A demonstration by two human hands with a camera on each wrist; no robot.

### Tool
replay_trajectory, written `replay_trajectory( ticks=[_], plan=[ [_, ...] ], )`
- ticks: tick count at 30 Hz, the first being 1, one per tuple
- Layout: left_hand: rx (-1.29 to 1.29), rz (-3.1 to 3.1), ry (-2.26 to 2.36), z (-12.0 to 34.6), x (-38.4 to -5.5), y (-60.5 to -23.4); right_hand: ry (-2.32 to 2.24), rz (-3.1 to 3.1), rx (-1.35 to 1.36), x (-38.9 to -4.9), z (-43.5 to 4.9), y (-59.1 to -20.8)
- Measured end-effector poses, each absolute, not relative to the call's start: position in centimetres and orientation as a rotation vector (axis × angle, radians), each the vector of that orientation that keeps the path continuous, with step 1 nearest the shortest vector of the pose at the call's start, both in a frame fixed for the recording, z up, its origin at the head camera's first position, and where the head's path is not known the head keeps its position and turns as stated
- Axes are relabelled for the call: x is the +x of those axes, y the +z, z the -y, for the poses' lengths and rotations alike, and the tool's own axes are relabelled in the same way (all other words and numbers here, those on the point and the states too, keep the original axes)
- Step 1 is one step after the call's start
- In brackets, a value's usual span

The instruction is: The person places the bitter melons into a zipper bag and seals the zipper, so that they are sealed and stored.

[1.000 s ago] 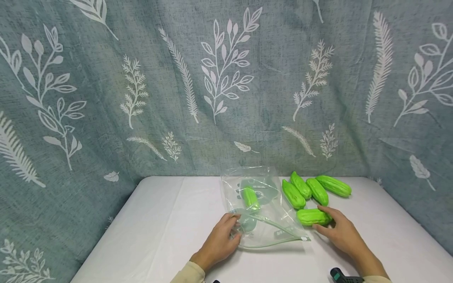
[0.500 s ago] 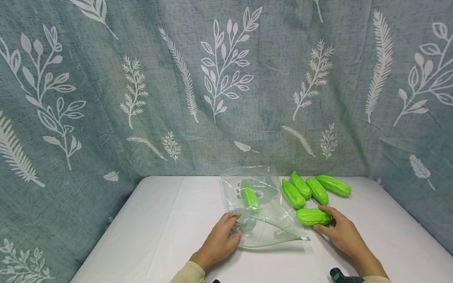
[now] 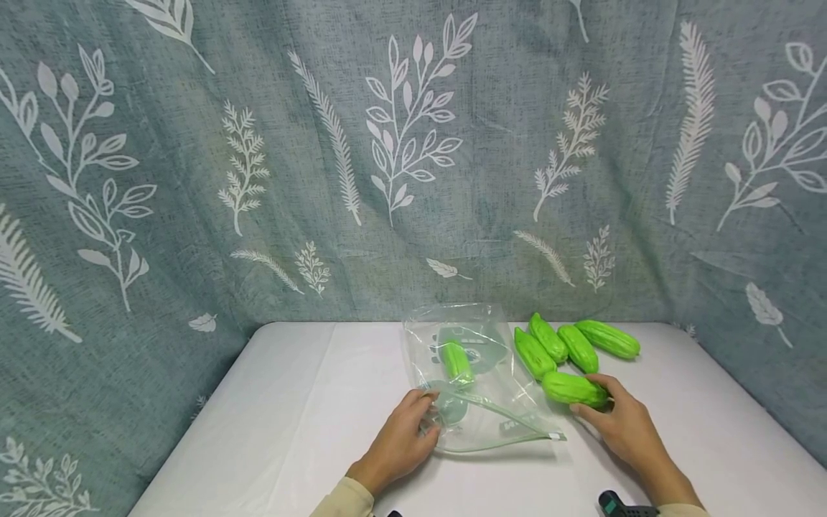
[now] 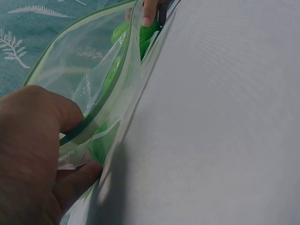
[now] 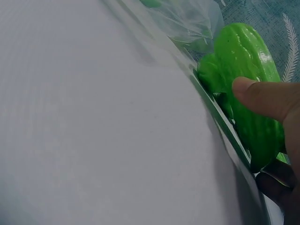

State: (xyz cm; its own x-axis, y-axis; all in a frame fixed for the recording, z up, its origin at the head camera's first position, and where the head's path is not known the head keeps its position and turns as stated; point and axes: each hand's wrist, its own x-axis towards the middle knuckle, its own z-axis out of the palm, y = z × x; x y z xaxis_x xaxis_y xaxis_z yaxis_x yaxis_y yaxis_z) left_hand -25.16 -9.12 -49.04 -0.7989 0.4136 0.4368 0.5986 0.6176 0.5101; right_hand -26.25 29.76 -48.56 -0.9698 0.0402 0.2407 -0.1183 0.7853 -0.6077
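Note:
In the head view my right hand (image 3: pixel 623 424) grips a bright green, ridged cucumber (image 3: pixel 573 389) by its right end, thumb on the near side. The right wrist view has this cucumber (image 5: pixel 248 89) tilted up, its free end pointing away from the hand. My left hand (image 3: pixel 403 434) holds the left side of a clear zip bag (image 3: pixel 504 380) at its mouth, which gapes toward me. Fingers of the left hand (image 4: pixel 33 145) curl at the green zip edge in the left wrist view. Inside the bag lies another cucumber (image 3: pixel 457 362).
Several more cucumbers (image 3: pixel 580 348) lie behind the right hand, close to the bag's right side. A white slider (image 3: pixel 555 436) sits at the bag's right corner. The white table (image 3: pixel 291 409) ends at a leaf-patterned grey-green curtain (image 3: pixel 362 273).
The cucumber in my right hand has lifted and tilted, its left end rising slightly toward the back. My left hand and the bag have stayed put.

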Motion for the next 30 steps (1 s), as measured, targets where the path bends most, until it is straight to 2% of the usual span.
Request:
replay_trajectory(
  ticks=[30],
  plan=[
    [-0.823,2.545,-0.962,9.19,-25.24,-49.27,1.042,2.600,-0.018,-25.81,-28.89,-48.41]
  ],
)
